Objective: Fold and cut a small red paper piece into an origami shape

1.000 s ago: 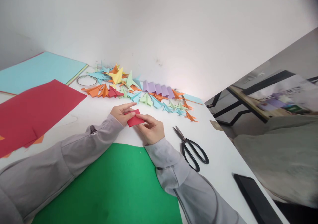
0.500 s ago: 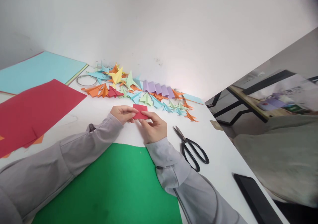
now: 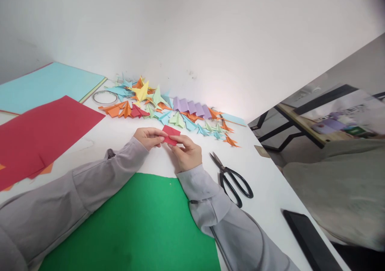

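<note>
Between both hands, above the white table, is a small red piece of paper (image 3: 171, 131), slightly tilted. My left hand (image 3: 150, 138) pinches its left edge between thumb and fingers. On the right side, my right hand (image 3: 187, 152) grips the lower edge, thumb and index finger closed on it. Fingertips cover part of the paper's lower half, so its folds cannot be made out. Beyond the hands lie several folded paper pieces in many colours, among them a yellow one (image 3: 142, 91) and a purple pleated strip (image 3: 192, 108).
Black-handled scissors (image 3: 231, 178) lie right of my right hand, blades pointing away. A green sheet (image 3: 135, 223) lies under my forearms. Left are a large red sheet (image 3: 54, 130), light blue sheets (image 3: 51, 84) and a roll of tape (image 3: 105, 97). A black flat device (image 3: 309, 239) rests near the right edge.
The small red paper has turned a little clockwise and shifted slightly right between my fingers. My hands have hardly moved, and both still hold it.
</note>
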Tool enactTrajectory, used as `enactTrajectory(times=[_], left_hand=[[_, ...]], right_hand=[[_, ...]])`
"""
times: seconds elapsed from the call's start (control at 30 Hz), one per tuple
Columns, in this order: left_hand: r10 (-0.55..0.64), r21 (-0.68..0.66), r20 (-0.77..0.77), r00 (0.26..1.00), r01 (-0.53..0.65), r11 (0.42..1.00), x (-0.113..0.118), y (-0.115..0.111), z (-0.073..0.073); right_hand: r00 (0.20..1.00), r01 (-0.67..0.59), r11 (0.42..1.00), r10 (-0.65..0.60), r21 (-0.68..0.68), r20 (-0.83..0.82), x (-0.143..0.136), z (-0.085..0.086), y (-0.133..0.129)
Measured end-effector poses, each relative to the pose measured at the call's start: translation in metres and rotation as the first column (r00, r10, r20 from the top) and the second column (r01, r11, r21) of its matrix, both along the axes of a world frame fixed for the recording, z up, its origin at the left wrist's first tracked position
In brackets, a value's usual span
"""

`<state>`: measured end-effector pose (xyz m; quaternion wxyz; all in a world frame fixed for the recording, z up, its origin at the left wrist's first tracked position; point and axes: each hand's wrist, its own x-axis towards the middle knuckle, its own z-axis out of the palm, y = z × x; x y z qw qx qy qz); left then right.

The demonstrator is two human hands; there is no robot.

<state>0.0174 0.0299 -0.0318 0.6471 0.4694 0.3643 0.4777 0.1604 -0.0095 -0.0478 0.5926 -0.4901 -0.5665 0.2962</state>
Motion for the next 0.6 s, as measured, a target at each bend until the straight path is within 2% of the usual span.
enactTrajectory(times=[0.17, 0.3, 0.43, 0.6], left_hand=[[-0.005, 0.055, 0.055, 0.998, 0.002, 0.998, 0.0039, -0.0056, 0.0014], [0.04, 0.08, -0.007, 0.999, -0.039, 0.996, 0.0053, -0.0067, 0.0], [0.096, 0.093, -0.054, 0.994, -0.091, 0.991, 0.0047, -0.005, -0.001], [0.109, 0.154, -0.067, 0.992, -0.098, 0.983, 0.0039, -0.0041, -0.0007]], right_hand=[[0.999, 0.045, 0.999, -0.044, 0.029, -0.01, -0.0007, 0.0015, 0.0002], [0.997, 0.071, 0.996, -0.07, 0.059, -0.016, -0.001, 0.0022, 0.0001], [0.998, 0.05, 0.997, -0.048, 0.058, -0.033, -0.0005, 0.0011, 0.0008], [0.993, -0.004, 1.0, 0.004, -0.005, -0.118, 0.0002, 0.0022, 0.0016]])
